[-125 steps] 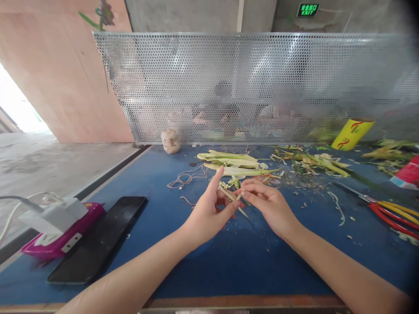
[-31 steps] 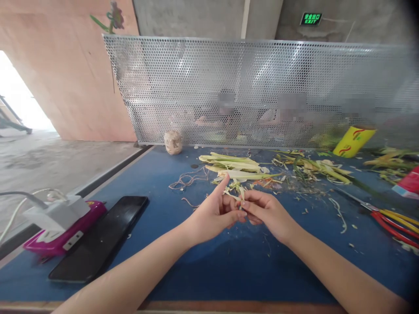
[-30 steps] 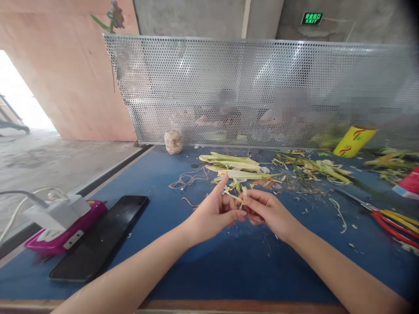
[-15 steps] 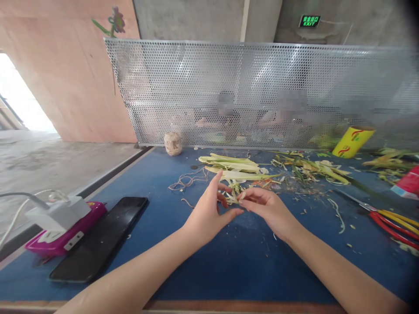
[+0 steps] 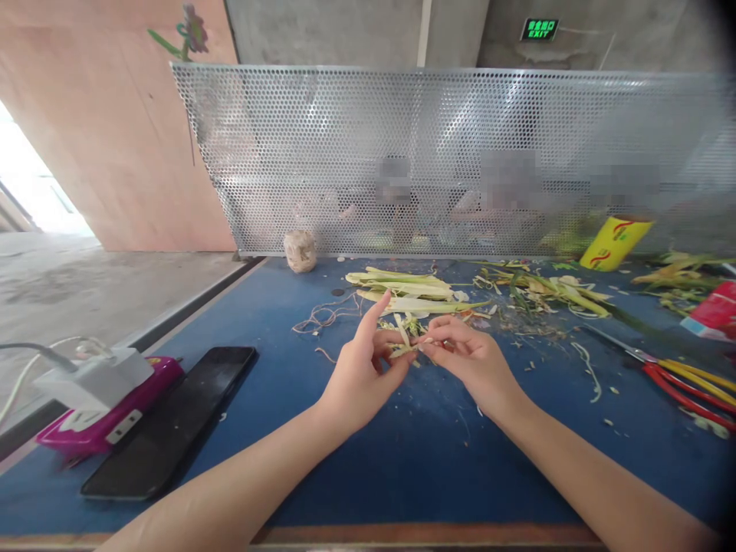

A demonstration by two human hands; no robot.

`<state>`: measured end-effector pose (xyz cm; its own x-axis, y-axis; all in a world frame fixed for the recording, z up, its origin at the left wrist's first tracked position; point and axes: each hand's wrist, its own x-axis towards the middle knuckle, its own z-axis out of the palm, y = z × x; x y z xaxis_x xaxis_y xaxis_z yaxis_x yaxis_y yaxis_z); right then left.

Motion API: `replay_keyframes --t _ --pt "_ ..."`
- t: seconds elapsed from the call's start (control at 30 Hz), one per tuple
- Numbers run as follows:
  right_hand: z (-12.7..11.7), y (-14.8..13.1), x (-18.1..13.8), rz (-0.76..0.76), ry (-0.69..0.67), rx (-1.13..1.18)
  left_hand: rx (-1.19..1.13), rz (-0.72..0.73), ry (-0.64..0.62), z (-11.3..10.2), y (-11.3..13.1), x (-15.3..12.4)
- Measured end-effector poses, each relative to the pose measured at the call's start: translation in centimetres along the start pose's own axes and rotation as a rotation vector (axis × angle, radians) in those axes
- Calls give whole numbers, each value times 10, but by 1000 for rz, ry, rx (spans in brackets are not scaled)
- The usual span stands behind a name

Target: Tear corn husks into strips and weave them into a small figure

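Note:
Both my hands meet above the middle of the blue table (image 5: 402,468). My left hand (image 5: 365,372) has its forefinger pointing up and its thumb and other fingers pinched on a small pale leaf strip piece (image 5: 402,346). My right hand (image 5: 474,360) pinches the same piece from the right with its fingertips. Just behind the hands lies a bundle of pale green leaf strips (image 5: 405,287), with thin brown twine (image 5: 325,314) to its left.
A black phone (image 5: 172,418) and a pink box with a white charger (image 5: 97,399) lie at the left. Red-and-yellow scissors (image 5: 678,372) lie at the right. A twine ball (image 5: 300,250), a yellow can (image 5: 615,241) and leaf scraps (image 5: 552,291) sit by the perforated metal screen (image 5: 437,153); people sit behind it.
The hands keep working the small leaf piece between their fingertips. My left thumb has closed back onto it, and the view has shifted slightly.

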<state>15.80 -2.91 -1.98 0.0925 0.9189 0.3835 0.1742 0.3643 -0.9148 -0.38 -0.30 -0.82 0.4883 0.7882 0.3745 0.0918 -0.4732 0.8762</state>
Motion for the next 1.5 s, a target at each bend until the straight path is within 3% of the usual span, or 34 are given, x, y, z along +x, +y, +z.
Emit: replay_keyframes --t 0.43,0.67,0.8,0.97,1.2,1.4,1.5 --pt "4 -6 -3 218 4 305 -254 -182 1 4 8 3" --pt "1 -4 -3 146 121 264 -306 -166 -44 3 12 3" --pt "-2 -1 0 130 11 264 -371 -235 -50 1 16 2" --pt "1 0 -1 229 -74 335 -445 -310 -48 1 17 2" --pt "1 -3 -1 187 -10 348 -374 -235 -7 -1 8 4" --pt "6 -5 -1 373 -181 351 -359 -189 25 -2 6 8" --pt "5 -4 -2 352 -244 219 -332 -169 10 -2 4 8"
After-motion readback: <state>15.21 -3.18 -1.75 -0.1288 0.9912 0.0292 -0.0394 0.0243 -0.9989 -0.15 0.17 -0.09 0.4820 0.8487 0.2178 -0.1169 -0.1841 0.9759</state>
